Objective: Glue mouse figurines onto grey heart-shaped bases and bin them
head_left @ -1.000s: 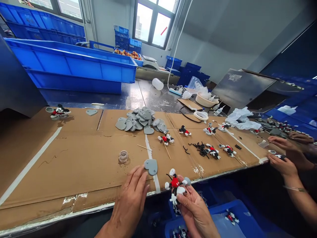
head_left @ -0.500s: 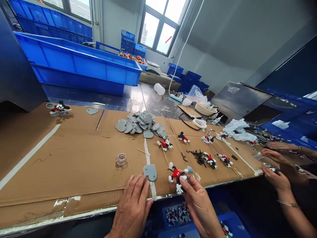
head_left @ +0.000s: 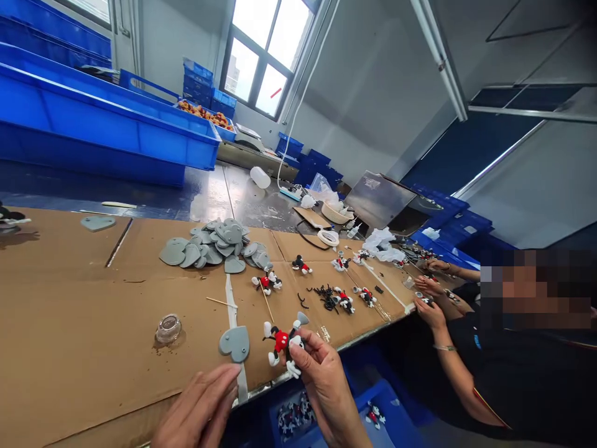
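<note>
My right hand (head_left: 324, 381) pinches a Mickey Mouse figurine (head_left: 281, 340) between thumb and fingers, above the front edge of the cardboard. The figurine lies tilted, its red shorts and white shoes showing, with a grey cone-shaped piece at its far side. My left hand (head_left: 200, 404) is empty as far as I see, fingers stretched out and side by side, near a grey heart-shaped base (head_left: 234, 344) with small pegs or holes. Beyond lie a wooden stick (head_left: 221, 302), a figurine (head_left: 267, 282) touching another stick, and a heap of grey heart bases (head_left: 209, 242).
A small glass dish (head_left: 168, 328) stands to the left. Several figurines and black curved bits (head_left: 325, 297) lie to the right. A large blue crate (head_left: 112, 127) is behind. A co-worker's hands (head_left: 431, 311) work at the far right. Blue bins (head_left: 387, 414) sit below the table edge.
The view has swung to the right, showing more of the co-worker. My left hand has turned onto its side and drawn back a little. The right hand still holds the figurine.
</note>
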Demonstrator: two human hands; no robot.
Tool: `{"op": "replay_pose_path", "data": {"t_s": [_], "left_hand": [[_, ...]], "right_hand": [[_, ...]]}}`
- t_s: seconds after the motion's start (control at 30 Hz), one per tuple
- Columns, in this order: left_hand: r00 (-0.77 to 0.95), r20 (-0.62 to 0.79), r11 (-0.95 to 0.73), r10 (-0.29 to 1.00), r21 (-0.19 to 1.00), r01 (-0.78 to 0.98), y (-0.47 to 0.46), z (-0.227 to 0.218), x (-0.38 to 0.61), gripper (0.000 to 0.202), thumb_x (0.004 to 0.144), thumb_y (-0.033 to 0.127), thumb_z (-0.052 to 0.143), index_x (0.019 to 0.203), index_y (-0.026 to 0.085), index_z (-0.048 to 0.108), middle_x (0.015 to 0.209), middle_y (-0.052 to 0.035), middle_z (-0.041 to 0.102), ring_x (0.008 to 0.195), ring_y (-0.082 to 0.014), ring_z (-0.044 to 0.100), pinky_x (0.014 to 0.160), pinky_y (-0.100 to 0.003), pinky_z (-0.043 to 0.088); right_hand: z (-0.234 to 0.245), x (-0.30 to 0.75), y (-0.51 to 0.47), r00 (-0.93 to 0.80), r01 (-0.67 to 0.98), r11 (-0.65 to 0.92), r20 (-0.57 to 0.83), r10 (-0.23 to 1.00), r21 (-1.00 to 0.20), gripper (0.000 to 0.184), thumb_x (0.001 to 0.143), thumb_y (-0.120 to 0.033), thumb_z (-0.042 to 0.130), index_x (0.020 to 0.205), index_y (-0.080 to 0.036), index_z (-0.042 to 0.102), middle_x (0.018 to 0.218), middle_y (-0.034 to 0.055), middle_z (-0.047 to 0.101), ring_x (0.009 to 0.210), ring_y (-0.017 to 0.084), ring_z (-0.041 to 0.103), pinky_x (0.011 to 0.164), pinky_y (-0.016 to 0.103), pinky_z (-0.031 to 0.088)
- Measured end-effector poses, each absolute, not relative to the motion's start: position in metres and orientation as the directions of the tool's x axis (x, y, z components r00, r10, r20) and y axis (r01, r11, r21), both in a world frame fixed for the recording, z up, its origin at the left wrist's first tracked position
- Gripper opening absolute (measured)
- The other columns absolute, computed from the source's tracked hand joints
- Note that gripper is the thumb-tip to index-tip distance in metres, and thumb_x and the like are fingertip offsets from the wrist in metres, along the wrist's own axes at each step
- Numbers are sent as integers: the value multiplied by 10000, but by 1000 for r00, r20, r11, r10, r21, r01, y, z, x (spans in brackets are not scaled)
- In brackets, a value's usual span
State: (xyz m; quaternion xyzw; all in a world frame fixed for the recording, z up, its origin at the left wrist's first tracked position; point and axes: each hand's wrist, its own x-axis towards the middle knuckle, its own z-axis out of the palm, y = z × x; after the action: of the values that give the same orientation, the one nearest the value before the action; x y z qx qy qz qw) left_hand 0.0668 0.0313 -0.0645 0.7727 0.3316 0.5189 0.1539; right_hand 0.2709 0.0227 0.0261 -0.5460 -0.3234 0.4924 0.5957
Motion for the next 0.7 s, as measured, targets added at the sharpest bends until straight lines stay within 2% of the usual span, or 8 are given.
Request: {"op": "replay_pose_path", "data": {"t_s": [0.07,0.13,0.17,0.23,0.37,0.57,0.7], "left_hand": [[164,524,-549,835,812,199,31,-55,74,284,917,264,645,1198,281,677,1151,-10,741,1029,-164,717,900,-175,560],[122,224,-226,967,974,2,32,-44,83,233,897,348,669,1112,283,727,1098,-2,765,981,-166,734,827,-156,582],[143,84,-69,986,992,-105,32,-38,87,259,879,397,684,1095,266,738,1087,-16,769,973,-176,737,814,-166,590],[136,-74,110,988,952,-284,32,-26,94,328,808,446,747,1052,228,758,1044,-46,780,955,-185,739,813,-174,589],[110,-125,161,986,883,-441,33,-9,100,377,695,461,829,964,201,785,958,-62,793,877,-181,747,776,-172,591],[169,-207,264,964,832,-487,33,-13,100,350,662,444,866,928,225,804,924,-32,797,813,-169,751,753,-159,591],[224,-237,322,945,783,-532,36,-22,98,302,617,414,902,830,221,811,760,-7,788,668,-148,739,683,-151,598]], "right_hand": [[28,269,19,272,-277,-80,-158,949,-958,387,644,-357,899,929,-150,740,834,62,765,804,191,707,735,252,508],[29,267,17,245,-313,-94,-176,953,-945,369,650,-337,899,937,-158,751,823,53,758,847,194,703,736,241,502],[30,266,16,238,-319,-106,-188,953,-942,365,648,-328,901,936,-160,754,814,49,754,843,193,699,734,242,501],[31,266,14,233,-310,-136,-214,949,-941,363,636,-324,908,926,-165,758,787,41,745,798,188,688,729,255,502],[35,263,13,252,-284,-157,-232,939,-946,357,630,-336,905,903,-161,755,767,47,740,753,194,670,723,277,498],[39,255,8,176,-277,-161,-215,961,-947,346,619,-335,905,872,-156,752,755,48,734,680,170,646,693,271,488],[36,255,5,166,-301,-160,-217,962,-940,391,597,-360,911,886,-155,745,736,49,734,666,179,664,698,283,493]]}}
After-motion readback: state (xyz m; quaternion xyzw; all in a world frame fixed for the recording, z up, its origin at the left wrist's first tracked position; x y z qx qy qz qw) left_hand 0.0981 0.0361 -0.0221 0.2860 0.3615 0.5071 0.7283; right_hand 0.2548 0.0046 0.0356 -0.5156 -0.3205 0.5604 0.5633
